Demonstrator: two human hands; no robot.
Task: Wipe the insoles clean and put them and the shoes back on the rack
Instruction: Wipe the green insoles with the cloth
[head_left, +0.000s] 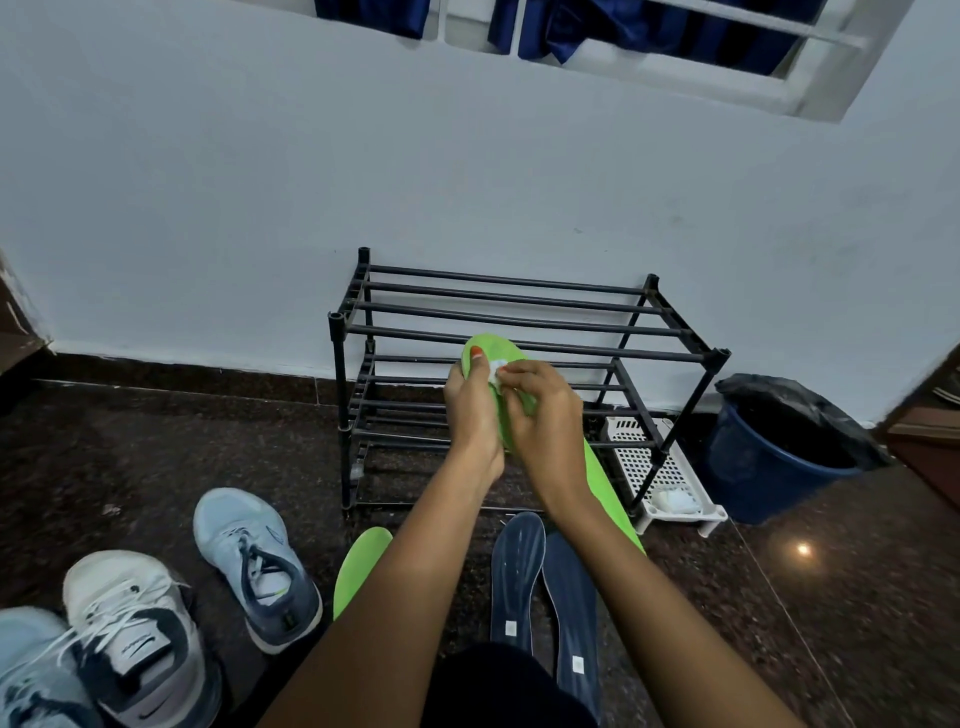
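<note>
Centrally, just below the frame's middle, the left grip (472, 410) is closed round the green insole (493, 349), thumb across its upper face, while the right grip (545, 421) pinches a small white wipe (493, 370) against that face. The insole is held in the air in front of the black rack (519, 312). Its long axis slants across the frame, with the rounded toe end up and left against the rack's top bars and the other end down and right, behind the right forearm. No writing can be read on it. On the dark speckled floor (156, 441) a second green insole (358, 566) shows at lower centre, partly hidden by the left arm, toe up. Right of it lie two dark blue insoles (517, 566), side by side, long axes nearly upright in the frame, each with a small white label near its lower end; the print is too small to read. At lower left stand a light blue shoe (254, 561), toe to the upper left, a white and grey shoe (135, 634) with an unreadable tongue tag, and another light blue shoe (31, 675) cut by the corner.
</note>
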